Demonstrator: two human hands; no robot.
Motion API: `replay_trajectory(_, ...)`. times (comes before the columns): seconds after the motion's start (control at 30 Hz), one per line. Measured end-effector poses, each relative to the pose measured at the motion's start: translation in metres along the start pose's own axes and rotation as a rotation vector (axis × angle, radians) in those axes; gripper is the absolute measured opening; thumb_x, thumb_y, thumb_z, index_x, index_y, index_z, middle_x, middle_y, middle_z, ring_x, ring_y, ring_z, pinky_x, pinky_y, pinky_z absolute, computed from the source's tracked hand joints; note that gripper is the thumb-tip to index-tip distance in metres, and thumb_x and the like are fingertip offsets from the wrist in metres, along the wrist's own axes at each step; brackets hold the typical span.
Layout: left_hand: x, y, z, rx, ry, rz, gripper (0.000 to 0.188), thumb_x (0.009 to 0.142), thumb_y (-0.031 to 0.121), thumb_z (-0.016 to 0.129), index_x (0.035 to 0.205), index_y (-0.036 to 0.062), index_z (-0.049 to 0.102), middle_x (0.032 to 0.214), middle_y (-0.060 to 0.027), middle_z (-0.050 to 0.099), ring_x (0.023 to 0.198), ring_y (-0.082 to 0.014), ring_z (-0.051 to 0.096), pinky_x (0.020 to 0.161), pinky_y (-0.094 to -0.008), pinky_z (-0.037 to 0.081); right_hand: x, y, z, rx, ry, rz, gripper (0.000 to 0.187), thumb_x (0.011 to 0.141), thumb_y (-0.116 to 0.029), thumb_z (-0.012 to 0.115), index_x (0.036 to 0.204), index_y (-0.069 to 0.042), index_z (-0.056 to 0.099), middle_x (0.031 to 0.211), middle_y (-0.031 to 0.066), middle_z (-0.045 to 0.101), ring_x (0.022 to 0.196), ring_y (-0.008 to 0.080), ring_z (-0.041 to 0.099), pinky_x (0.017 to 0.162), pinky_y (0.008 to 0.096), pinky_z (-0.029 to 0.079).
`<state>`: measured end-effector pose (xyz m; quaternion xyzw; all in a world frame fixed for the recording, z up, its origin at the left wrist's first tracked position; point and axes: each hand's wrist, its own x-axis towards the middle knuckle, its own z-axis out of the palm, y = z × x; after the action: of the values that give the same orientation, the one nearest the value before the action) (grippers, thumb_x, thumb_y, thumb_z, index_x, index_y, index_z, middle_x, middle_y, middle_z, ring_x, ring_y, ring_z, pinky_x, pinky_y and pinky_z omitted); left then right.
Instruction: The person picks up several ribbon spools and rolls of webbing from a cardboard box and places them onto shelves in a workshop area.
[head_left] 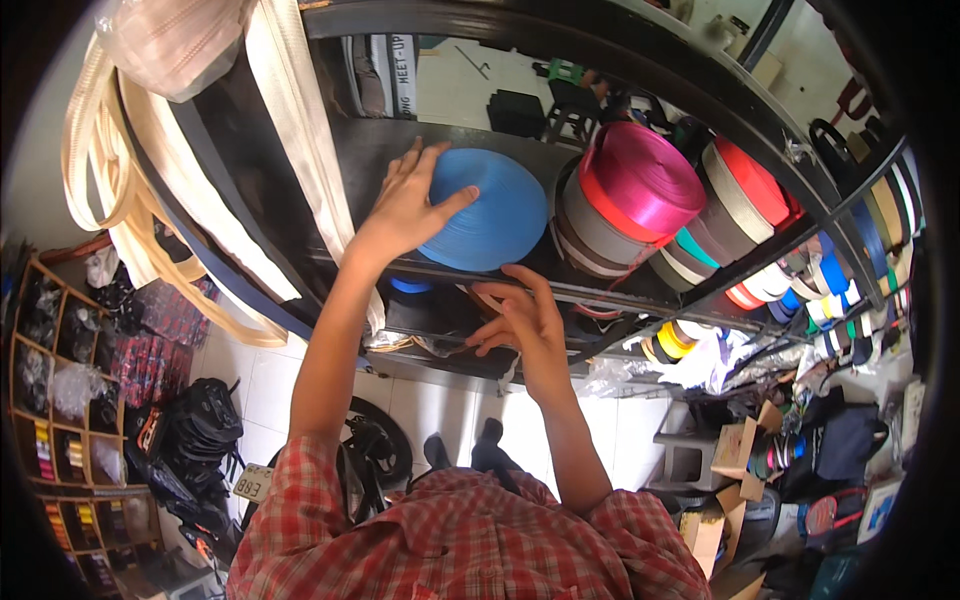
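A large flat roll of blue webbing [490, 210] lies on a dark shelf [375, 150] in front of me. My left hand [408, 205] rests against its left side, fingers stretched along the rim and thumb lying on top. Below the shelf's front edge is my right hand [525, 320], its fingers apart and nothing visible in them. Its index fingertip comes close to the near rim of the blue roll; I cannot tell whether they touch. Just right of the blue roll stands a stack of rolls with a shiny magenta ribbon roll [650, 185] on top.
More webbing rolls, one of them red [750, 180], fill the rack to the right. Cream zipper tape [300, 120] hangs at the left. Dark metal rack bars [690, 50] cross above. A motorbike wheel [385, 440] and cardboard boxes [735, 445] are on the floor below.
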<state>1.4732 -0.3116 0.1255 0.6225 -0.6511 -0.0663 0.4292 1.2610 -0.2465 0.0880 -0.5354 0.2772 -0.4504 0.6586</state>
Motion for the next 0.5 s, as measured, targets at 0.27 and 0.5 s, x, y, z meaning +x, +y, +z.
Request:
replay_trajectory(0.27, -0.029, -0.004, -0.008, -0.22, 0.173, -0.009, 0.042, 0.084, 0.027, 0.069, 0.115, 0.0023, 0.056, 0.116, -0.0192, 0.057, 0.108, -0.0317, 0.053, 0.095, -0.0373, 0.041, -0.01, -0.003, 0.004, 0.025, 0.165, -0.053, 0.047, 0.097, -0.021, 0.049, 0.136, 0.0, 0.033, 0.118, 0.0196, 0.053, 0.08, 0.0276, 0.067, 0.059, 0.0321, 0.058)
replay_trajectory(0.5, -0.131, 0.066, -0.037, -0.383, 0.228, 0.08, 0.058, 0.067, 0.019, 0.081, 0.117, 0.0077, 0.052, 0.137, -0.0209, 0.031, 0.123, -0.0391, 0.041, 0.099, -0.0444, 0.038, -0.06, -0.004, 0.003, 0.092, 0.051, -0.188, 0.07, 0.088, 0.005, 0.056, 0.148, -0.006, 0.022, 0.135, 0.0153, 0.036, 0.104, 0.0213, 0.058, 0.079, 0.0292, 0.051)
